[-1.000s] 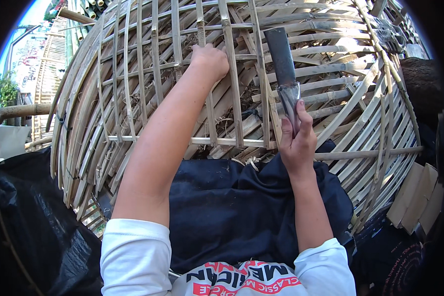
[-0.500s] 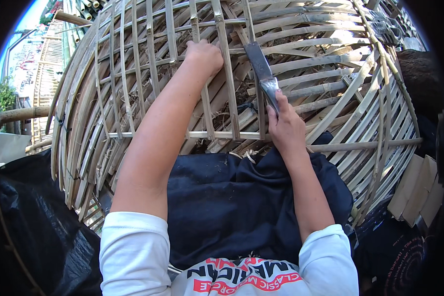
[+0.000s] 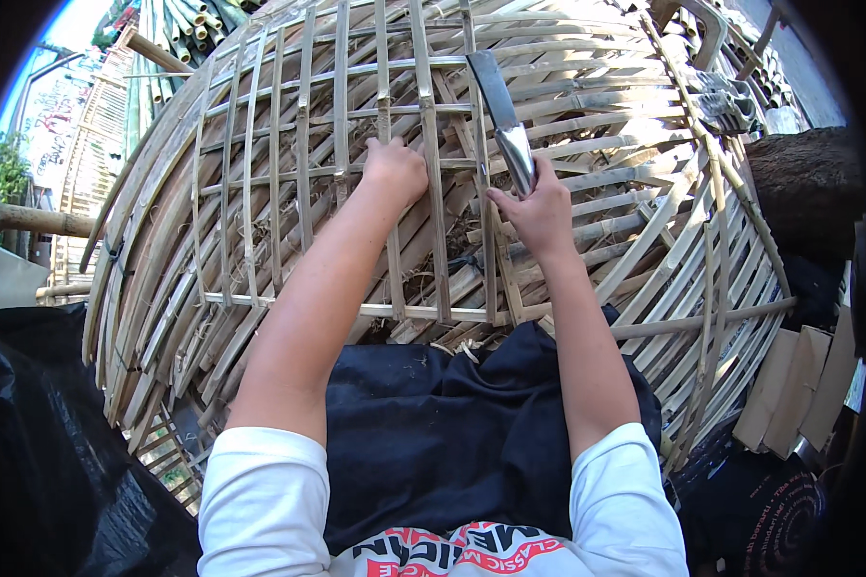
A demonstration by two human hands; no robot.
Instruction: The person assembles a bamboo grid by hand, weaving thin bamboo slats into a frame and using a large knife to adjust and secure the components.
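Head view: around 8 o'clock we have black sheeting (image 3: 58,413), beside a bamboo lattice (image 3: 439,240) reaching up to 12. Toward 11 o'clock our left hand (image 3: 394,171) curls over an upright bamboo strip (image 3: 383,96) — we cannot tell whether its fingers pinch it. Near 1 o'clock a dark-bladed tool (image 3: 496,101) tilts toward 11 — our right hand (image 3: 537,213), at 2, wraps its metal handle. Brown cardboard (image 3: 799,389) stands past 3.
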